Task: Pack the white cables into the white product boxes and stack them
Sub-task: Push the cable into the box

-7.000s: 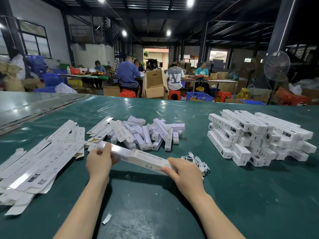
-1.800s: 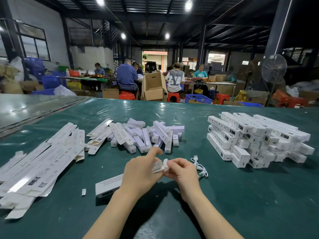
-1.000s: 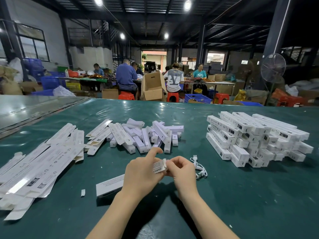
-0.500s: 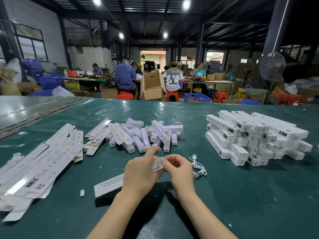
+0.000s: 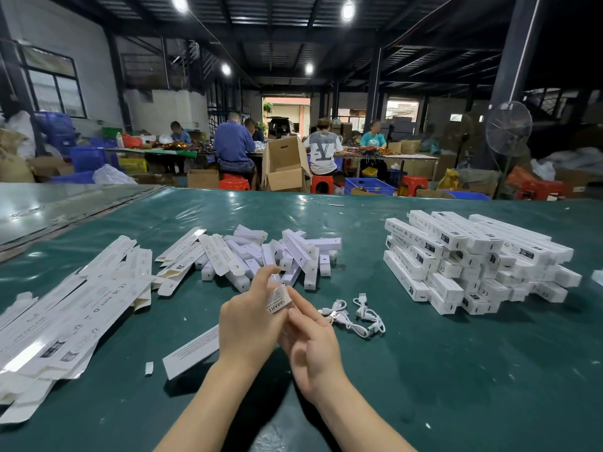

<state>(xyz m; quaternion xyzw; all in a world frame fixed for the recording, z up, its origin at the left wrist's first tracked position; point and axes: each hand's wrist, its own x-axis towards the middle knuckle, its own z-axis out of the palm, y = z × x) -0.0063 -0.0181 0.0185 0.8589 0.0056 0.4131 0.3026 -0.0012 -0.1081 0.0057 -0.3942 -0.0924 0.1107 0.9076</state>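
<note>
A long white product box (image 5: 192,353) lies slanted across the near middle of the green table (image 5: 456,370). Its far end, printed "SMART", is raised, and the left hand (image 5: 248,327) is wrapped round it. The right hand (image 5: 315,345) holds nothing, its nearly straight fingers (image 5: 295,313) reaching to that same end. Just right of the hands a few white cables (image 5: 357,316) lie loose on the table. Further right sits a stack of closed boxes (image 5: 473,262). Beyond the hands is a jumbled pile of short white pieces (image 5: 287,252), and flat box blanks (image 5: 65,314) spread along the left. A paper scrap (image 5: 149,368) lies beside the box's near end.
</note>
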